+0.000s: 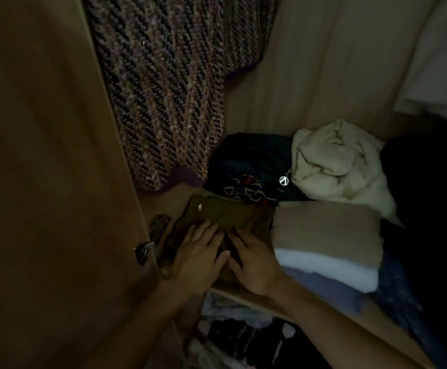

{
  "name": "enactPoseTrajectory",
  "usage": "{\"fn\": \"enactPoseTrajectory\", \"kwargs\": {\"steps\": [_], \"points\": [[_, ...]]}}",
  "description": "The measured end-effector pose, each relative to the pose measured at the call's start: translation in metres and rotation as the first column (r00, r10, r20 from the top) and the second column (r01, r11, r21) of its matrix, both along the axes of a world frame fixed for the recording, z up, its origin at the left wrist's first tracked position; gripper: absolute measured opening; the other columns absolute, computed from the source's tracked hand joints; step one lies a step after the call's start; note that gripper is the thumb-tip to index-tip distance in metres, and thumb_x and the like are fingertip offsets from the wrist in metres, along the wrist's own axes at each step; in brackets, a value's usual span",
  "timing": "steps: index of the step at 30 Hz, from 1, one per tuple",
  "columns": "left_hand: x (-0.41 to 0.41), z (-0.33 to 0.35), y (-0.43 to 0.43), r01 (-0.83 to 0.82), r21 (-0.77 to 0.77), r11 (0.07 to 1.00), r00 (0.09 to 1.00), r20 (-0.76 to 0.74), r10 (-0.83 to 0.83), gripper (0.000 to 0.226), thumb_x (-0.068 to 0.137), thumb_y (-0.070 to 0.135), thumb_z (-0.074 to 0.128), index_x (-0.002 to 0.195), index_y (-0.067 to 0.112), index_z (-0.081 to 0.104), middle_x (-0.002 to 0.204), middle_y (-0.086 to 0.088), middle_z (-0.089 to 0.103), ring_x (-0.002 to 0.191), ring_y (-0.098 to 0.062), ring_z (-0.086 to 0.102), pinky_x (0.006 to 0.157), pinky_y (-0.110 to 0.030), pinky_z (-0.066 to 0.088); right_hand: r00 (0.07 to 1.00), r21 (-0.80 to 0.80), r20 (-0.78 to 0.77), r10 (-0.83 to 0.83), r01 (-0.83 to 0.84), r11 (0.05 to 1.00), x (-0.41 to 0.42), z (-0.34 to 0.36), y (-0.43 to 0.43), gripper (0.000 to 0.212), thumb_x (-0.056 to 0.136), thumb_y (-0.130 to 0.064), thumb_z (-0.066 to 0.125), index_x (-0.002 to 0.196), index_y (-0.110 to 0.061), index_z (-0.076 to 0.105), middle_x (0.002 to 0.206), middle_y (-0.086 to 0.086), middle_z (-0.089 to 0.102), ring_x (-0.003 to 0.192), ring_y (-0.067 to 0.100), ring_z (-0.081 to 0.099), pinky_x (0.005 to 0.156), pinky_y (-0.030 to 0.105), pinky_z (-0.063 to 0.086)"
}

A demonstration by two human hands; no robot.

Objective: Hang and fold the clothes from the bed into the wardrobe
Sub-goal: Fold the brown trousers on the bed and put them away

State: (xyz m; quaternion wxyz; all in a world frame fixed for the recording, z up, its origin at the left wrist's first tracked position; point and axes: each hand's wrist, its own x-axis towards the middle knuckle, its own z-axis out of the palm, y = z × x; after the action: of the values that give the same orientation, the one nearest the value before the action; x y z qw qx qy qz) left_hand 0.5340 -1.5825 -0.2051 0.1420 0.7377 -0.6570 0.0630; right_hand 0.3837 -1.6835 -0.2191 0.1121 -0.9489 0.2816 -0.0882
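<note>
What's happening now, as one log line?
step: pressing folded olive garment on shelf | left hand: flat on it | right hand: flat on it | right: folded stack

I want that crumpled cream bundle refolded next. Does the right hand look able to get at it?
Probably yes: the right hand rests flat on the olive garment, holding nothing, and the cream bundle lies uncovered behind the beige folded stack, so reaching over looks open.
</note>
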Motion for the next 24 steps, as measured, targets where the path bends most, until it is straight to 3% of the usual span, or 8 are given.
{"fn": "enactPoseTrajectory", "kwargs": {"steps": [2,5,9,12,16,20,24], "points": [[-0.007,-0.007,0.011,0.013,-0.083,0.996,1.000,0.004,-0.012,0.056,0.100,0.045,0.035,0.123,0.006,0.068,0.134,-0.012,0.063,0.131,-0.031,0.053,0.110,-0.054,0.041,0.998,0.028,0.058,-0.014,0.012,1.000,-0.012,-0.006,0.026,0.064,0.102,-0.047,0.042,0.154,-0.013,0.027,0.162,0.014,0.022,0.148,0.027,0.025,0.121,0.034,0.018],[-0.017,-0.013,0.021,0.049,-0.130,0.990,0.999,-0.002,-0.050,0.053,0.100,0.044,0.039,0.121,0.005,0.069,0.133,-0.013,0.063,0.129,-0.031,0.055,0.110,-0.054,0.041,0.998,0.041,0.046,-0.030,0.028,0.999,-0.034,-0.008,0.061,0.069,0.101,-0.046,0.045,0.154,-0.007,0.025,0.160,0.019,0.021,0.149,0.032,0.022,0.123,0.040,0.016],[-0.041,-0.007,0.020,0.144,-0.161,0.976,0.987,-0.046,-0.153,0.054,0.100,0.044,0.038,0.124,0.006,0.066,0.135,-0.014,0.061,0.127,-0.031,0.055,0.112,-0.053,0.037,0.987,0.043,0.075,-0.143,0.140,0.989,-0.074,0.000,0.091,0.069,0.100,-0.044,0.047,0.156,-0.012,0.023,0.162,0.015,0.019,0.150,0.030,0.019,0.121,0.043,0.019],[-0.068,0.004,0.023,0.248,-0.155,0.956,0.966,-0.033,-0.256,0.056,0.099,0.045,0.035,0.127,0.006,0.065,0.135,-0.014,0.061,0.125,-0.032,0.056,0.111,-0.054,0.039,0.956,0.029,0.148,-0.254,0.253,0.967,-0.109,0.014,0.112,0.064,0.099,-0.041,0.051,0.154,-0.016,0.030,0.160,0.010,0.028,0.148,0.027,0.024,0.120,0.040,0.025],[-0.111,0.019,0.040,0.356,-0.162,0.920,0.934,0.022,-0.358,0.056,0.098,0.045,0.034,0.126,0.007,0.065,0.136,-0.014,0.061,0.124,-0.031,0.057,0.110,-0.054,0.039,0.898,0.000,0.148,-0.414,0.418,0.908,-0.159,0.031,0.140,0.062,0.099,-0.050,0.045,0.151,-0.020,0.034,0.161,0.009,0.026,0.148,0.024,0.023,0.121,0.034,0.020],[-0.160,0.037,0.067,0.444,-0.188,0.876,0.895,0.056,-0.442,0.053,0.098,0.046,0.036,0.123,0.011,0.068,0.136,-0.011,0.061,0.125,-0.030,0.057,0.110,-0.051,0.039,0.840,-0.090,0.121,-0.529,0.540,0.837,-0.218,0.041,0.178,0.066,0.098,-0.058,0.035,0.153,-0.022,0.027,0.162,0.005,0.022,0.148,0.023,0.021,0.119,0.037,0.023],[-0.221,0.049,0.114,0.530,-0.180,0.829,0.847,0.081,-0.525,0.052,0.096,0.047,0.037,0.122,0.014,0.068,0.129,-0.010,0.065,0.118,-0.030,0.061,0.108,-0.047,0.037,0.766,-0.084,0.151,-0.626,0.640,0.763,-0.287,0.050,0.237,0.069,0.097,-0.059,0.036,0.155,-0.023,0.023,0.162,0.003,0.021,0.148,0.024,0.021,0.117,0.040,0.027]]}}
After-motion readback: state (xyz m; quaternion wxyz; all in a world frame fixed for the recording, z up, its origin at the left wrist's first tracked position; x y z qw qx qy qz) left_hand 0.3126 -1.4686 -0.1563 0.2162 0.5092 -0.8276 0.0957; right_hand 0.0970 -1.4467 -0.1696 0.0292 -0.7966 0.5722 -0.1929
